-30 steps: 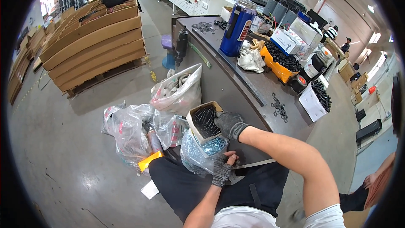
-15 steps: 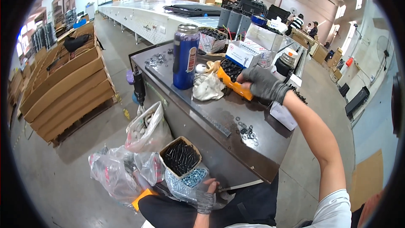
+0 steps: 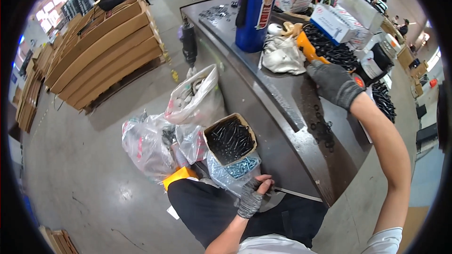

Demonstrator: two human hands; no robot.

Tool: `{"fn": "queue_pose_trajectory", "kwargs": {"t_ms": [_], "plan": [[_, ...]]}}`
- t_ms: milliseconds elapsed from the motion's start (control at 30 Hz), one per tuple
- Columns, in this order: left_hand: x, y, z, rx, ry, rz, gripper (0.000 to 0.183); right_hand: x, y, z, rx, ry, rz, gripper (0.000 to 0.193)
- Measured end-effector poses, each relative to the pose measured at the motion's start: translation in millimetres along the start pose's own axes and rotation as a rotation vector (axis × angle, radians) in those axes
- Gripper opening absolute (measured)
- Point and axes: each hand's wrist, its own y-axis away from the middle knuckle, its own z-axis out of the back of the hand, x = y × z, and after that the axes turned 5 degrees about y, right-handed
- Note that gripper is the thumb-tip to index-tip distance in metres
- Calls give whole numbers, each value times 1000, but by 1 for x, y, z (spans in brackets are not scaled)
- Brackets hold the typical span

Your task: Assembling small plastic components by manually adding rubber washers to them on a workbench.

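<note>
My right hand (image 3: 335, 83), in a grey glove, is over the table at the near end of an orange bin (image 3: 308, 48) heaped with black bolts (image 3: 332, 49). Its fingers curl down and in; whatever they hold is hidden. Low by my lap, my left hand (image 3: 253, 196) wears a grey glove with bare fingertips. The thumb and fingers close together around something too small to make out. Just beyond it stand an open box of black screws (image 3: 230, 140) and a clear bag of bluish screws (image 3: 242, 167). Dark washers (image 3: 322, 129) lie on the table near my right hand.
On the table (image 3: 282, 89) stand a blue bottle (image 3: 255, 14), a white cloth (image 3: 283, 55) and a white-and-blue box (image 3: 333, 22). A power driver (image 3: 189, 42) hangs at its left edge. Plastic bags (image 3: 146, 146) and stacked cardboard (image 3: 108, 51) are on the left.
My view has tilted down and left. My right hand has drawn back from inside the orange bin to its near end. The left hand stays low by my lap, its fingers now more closed.
</note>
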Motion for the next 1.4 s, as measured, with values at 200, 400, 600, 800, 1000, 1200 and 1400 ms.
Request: {"fn": "queue_pose_trajectory", "kwargs": {"t_ms": [200, 400, 600, 800, 1000, 1200, 1400], "plan": [[-15, 5, -8, 88, -61, 14, 26, -2, -1, 29, 192, -159, -69, 21], [-64, 17, -23, 102, -123, -110, 23, 5, 19, 56, -7, -371, -113, 19], [-113, 35, -52, 202, -176, -759, 50, 98, 74, 119, 113, -1443, -266, 18], [-116, 51, -96, 135, -613, -1163, 58, 153, 138, 117, 157, -1663, -613, 19], [-110, 66, -118, 197, -70, -727, 24, 166, 182, 105, -177, -1229, -357, 19], [-102, 73, -126, 127, -354, -837, 19, 174, 204, 108, -178, -1170, -395, 24], [-106, 85, -137, 155, -448, -787, 20, 168, 218, 98, -249, -1117, -396, 17]]}}
